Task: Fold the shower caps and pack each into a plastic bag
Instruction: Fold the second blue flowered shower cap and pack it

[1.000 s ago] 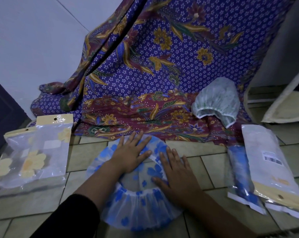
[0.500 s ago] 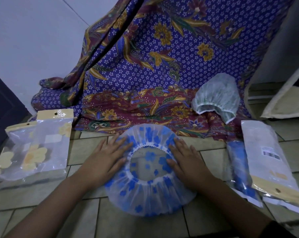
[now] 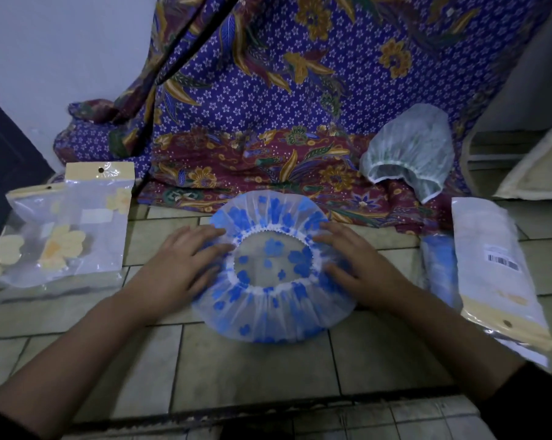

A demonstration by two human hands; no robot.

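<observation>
Blue-flowered shower cap [image 3: 273, 308] lies opening-up on the floor [image 3: 255, 369]; left hand [image 3: 181, 265] and right hand [image 3: 360, 268] press flat, fingers spread, on its sides.

Tiled floor [image 3: 255, 363]: cap [image 3: 268, 315], bags [image 3: 77, 236], cloth [image 3: 268, 160].

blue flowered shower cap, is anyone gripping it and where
Not gripped: the left hand and right hand lie flat and open on opposite sides of the blue shower cap, fingertips at its elastic rim.

see-through shower cap [image 3: 269, 308] with blue flowers; purple cloth [image 3: 268, 90] with white and gold flowers; bags [image 3: 68, 223] with yellow flowers.
</observation>
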